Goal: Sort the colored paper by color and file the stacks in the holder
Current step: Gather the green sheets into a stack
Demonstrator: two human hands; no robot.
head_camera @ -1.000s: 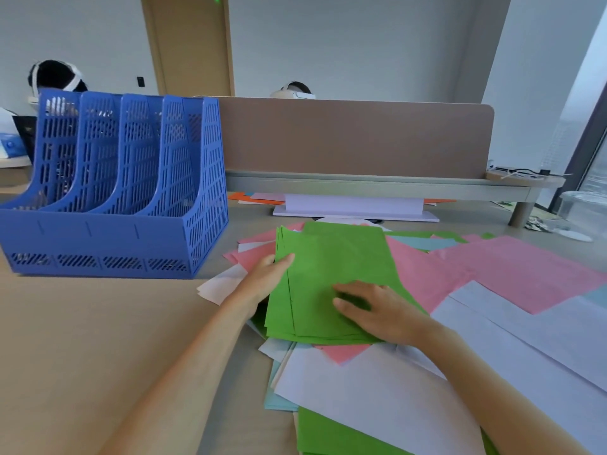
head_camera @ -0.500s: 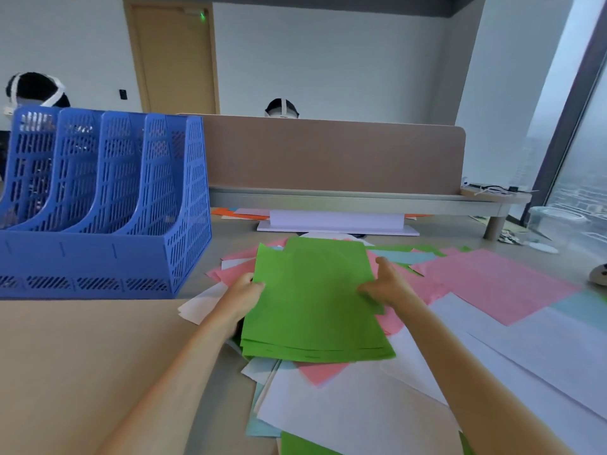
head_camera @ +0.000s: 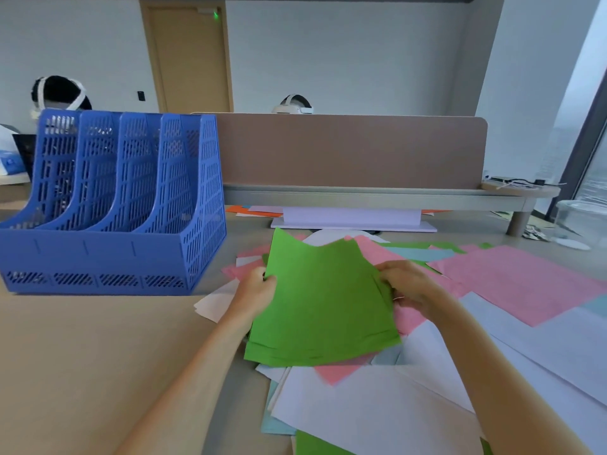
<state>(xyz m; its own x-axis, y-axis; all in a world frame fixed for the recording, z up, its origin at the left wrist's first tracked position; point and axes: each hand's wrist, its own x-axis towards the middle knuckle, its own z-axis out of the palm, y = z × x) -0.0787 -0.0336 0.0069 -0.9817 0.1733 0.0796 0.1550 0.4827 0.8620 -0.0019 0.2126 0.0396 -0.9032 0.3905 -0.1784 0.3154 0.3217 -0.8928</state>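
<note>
A stack of green paper [head_camera: 323, 303] is lifted off the desk, its far edge raised and sagging in the middle. My left hand [head_camera: 256, 292] grips its left edge and my right hand [head_camera: 409, 287] grips its right edge. Beneath and around it lie loose pink sheets [head_camera: 512, 284], white sheets [head_camera: 377, 412], light blue sheets [head_camera: 422, 253] and more green paper [head_camera: 315, 444]. The blue four-slot file holder [head_camera: 108, 205] stands to the left on the desk, its slots showing no paper.
A brown desk divider [head_camera: 348, 149] runs across the back, with a white folded sheet [head_camera: 351, 218] at its foot. Bare wooden desk [head_camera: 82, 356] lies in front of the holder. People wearing headsets sit behind the holder and the divider.
Both hands moved from pressing on the green stack to gripping its side edges, and the stack has come up off the pile, tilted toward me.
</note>
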